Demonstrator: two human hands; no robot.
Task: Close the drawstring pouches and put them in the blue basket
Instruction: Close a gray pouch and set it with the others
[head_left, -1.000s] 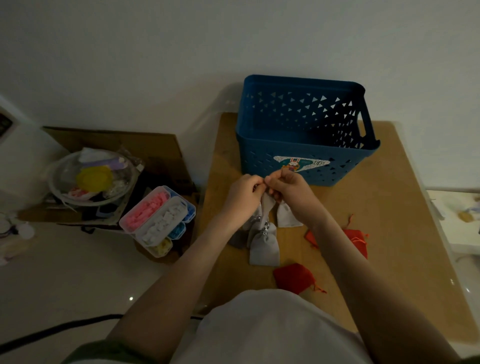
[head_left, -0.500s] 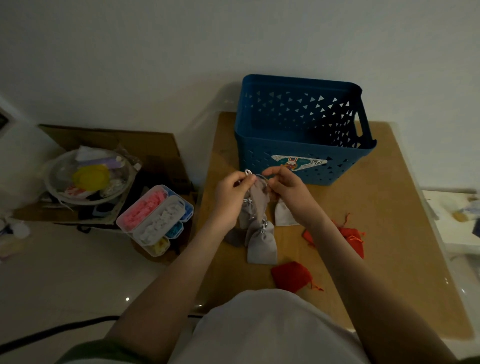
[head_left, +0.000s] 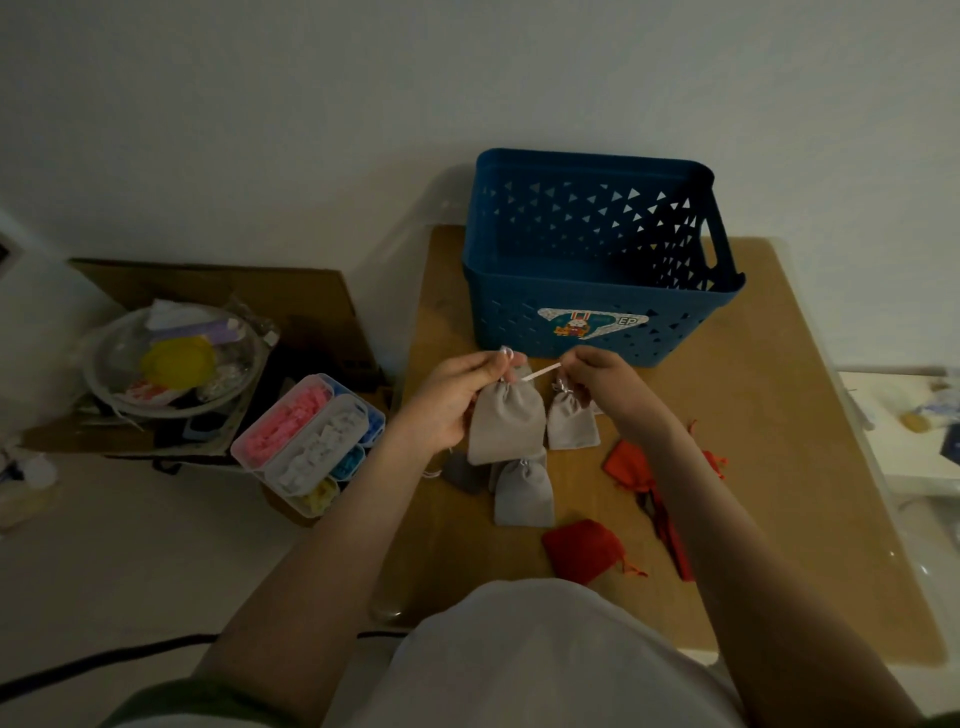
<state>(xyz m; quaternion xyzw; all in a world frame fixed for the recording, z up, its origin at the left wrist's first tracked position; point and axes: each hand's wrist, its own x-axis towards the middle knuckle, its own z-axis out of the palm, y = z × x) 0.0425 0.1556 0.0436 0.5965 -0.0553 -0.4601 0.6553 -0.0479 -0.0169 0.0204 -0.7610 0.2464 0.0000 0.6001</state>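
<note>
My left hand (head_left: 457, 395) holds a grey drawstring pouch (head_left: 506, 423) by its gathered neck, just above the table. My right hand (head_left: 605, 379) pinches the pouch's white drawstring (head_left: 543, 372), stretched taut to the right. The blue basket (head_left: 597, 312) stands behind both hands and looks empty. On the wooden table (head_left: 779, 415) lie two more grey pouches (head_left: 571, 423) (head_left: 523, 493), a dark grey pouch (head_left: 463, 473) and red pouches (head_left: 584, 551) (head_left: 631, 465).
Left of the table, lower down, a compartment box (head_left: 311, 441) holds pink, white, blue and yellow pieces. A clear bowl of odds and ends (head_left: 176, 358) rests on cardboard. A black cable (head_left: 104, 660) runs along the floor. The wall is close behind the basket.
My hands have moved apart. The drawstring is now pulled out taut to the right and the pouch's neck is gathered, with the pouch hanging from my left hand.
</note>
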